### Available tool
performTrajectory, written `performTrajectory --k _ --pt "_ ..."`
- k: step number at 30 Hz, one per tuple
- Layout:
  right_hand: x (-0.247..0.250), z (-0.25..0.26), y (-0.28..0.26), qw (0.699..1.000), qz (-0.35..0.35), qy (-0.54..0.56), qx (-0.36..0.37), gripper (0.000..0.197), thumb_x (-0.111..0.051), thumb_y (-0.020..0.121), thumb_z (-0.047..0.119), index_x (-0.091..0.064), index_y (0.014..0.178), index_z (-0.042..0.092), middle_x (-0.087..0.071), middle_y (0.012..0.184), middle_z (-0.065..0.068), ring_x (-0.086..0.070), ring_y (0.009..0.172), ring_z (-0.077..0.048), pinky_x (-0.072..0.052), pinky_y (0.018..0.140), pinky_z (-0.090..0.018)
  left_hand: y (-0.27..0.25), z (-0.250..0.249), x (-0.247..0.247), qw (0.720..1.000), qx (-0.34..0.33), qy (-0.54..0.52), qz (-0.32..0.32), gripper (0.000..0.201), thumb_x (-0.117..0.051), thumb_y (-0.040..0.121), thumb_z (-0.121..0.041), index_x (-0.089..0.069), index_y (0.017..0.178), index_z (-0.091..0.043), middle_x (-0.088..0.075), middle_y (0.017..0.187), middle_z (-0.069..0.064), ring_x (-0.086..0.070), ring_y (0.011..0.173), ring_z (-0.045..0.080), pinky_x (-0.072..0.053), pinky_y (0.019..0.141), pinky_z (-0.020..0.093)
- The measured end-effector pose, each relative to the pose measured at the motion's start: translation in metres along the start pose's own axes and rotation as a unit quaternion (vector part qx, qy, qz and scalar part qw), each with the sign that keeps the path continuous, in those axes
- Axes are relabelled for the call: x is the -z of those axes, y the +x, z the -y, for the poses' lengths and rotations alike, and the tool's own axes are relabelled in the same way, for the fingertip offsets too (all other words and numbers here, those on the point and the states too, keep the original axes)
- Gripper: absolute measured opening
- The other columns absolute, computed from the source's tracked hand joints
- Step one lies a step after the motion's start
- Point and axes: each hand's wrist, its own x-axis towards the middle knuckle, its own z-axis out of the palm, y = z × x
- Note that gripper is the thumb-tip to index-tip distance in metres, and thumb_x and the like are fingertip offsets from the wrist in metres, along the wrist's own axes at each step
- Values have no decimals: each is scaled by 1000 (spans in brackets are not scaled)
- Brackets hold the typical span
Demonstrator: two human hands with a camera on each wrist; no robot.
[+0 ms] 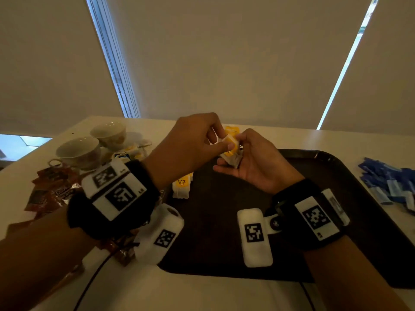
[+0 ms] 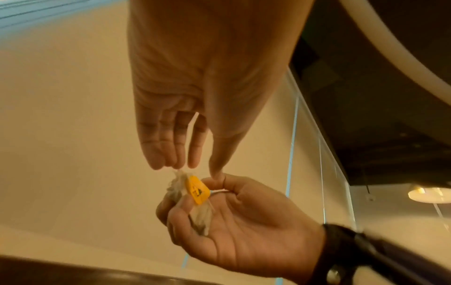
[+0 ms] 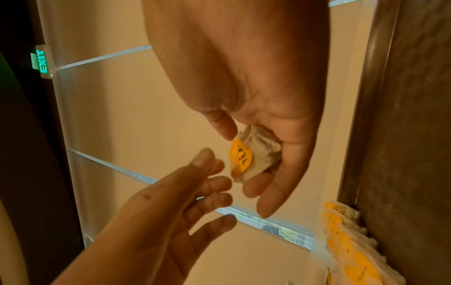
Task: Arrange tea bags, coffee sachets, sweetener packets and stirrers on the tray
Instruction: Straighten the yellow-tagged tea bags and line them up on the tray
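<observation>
Cupping a tea bag (image 1: 231, 154) in curled fingers, the right hand (image 1: 253, 162) is hovering over the dark tray (image 1: 336, 176); the left hand (image 1: 190, 144) is pinching the bag's top; another bag (image 1: 182, 187) is lying on the tray's left part.

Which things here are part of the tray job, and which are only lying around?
Part of the job:
- tea bag, held in the right hand, left hand pinching it
- tea bag on the tray
- dark tray
- brown sachets
- blue packets

Just lying about:
- two cups
- black cable
</observation>
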Motion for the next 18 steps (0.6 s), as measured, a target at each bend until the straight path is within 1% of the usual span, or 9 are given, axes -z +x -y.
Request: performTrajectory --k 2,3,5,7,10,13,15,16,18 --pt "-1 0 0 1000 3 5 -1 23 -35 94 16 -53 101 4 -60 79 -12 -61 63 -21 -57 74 -41 4 5 -7 999 17 26 -11 25 -71 79 -37 -62 91 -17 -60 81 -3 -56 72 8 -45 67 23" --pt "-2 0 0 1000 2 8 -1 23 -34 94 15 -52 102 3 -59 79 -13 -60 63 -22 -57 73 -41 6 8 -10 999 32 36 -10 26 -72 79 -37 -62 91 -17 -58 79 -6 -54 70 6 -44 66 22" --pt "-2 1 1 1000 -4 8 -2 23 -34 95 14 -51 102 1 -58 82 -15 -60 65 -23 -57 72 -41 10 11 -14 997 59 43 5 25 -73 77 -37 -61 88 -18 -55 75 -10 -51 67 1 -41 63 15" --pt "-2 0 1 1000 -6 3 -1 21 -34 96 12 -51 101 1 -58 83 -16 -60 66 -24 -57 72 -41 11 10 -16 997 66 31 16 21 -74 77 -34 -60 84 -19 -53 72 -14 -50 65 0 -37 57 7" --pt "0 1 1 1000 -7 -5 -1 19 -35 97 12 -51 100 2 -59 87 -16 -61 69 -24 -56 73 -41 12 10 -15 998 56 6 15 18 -75 77 -29 -60 79 -19 -54 70 -15 -51 64 -1 -37 58 2" --pt "4 4 2 1000 -24 -6 2 21 -37 97 12 -49 111 2 -57 104 -19 -62 81 -27 -56 71 -42 10 11 -8 998 49 -35 23 15 -75 77 -27 -61 75 -22 -61 74 -11 -58 66 3 -42 62 6" --pt "8 5 3 999 -40 2 7 23 -39 96 12 -47 116 3 -55 116 -21 -61 96 -32 -57 70 -43 7 10 -1 994 46 -90 45 14 -75 77 -24 -61 75 -21 -66 75 -5 -64 66 9 -50 62 13" --pt "9 6 4 999 -50 -1 10 21 -40 96 11 -48 113 4 -54 119 -21 -60 102 -33 -57 70 -43 5 10 4 991 43 -116 56 14 -75 76 -22 -62 76 -18 -67 75 -2 -66 68 11 -54 61 16" --pt "12 8 4 997 -69 -14 16 14 -40 96 11 -50 104 6 -56 112 -20 -60 101 -32 -56 74 -42 2 11 19 989 35 -120 77 14 -75 75 -20 -63 78 -15 -68 73 -1 -67 67 9 -55 60 18"
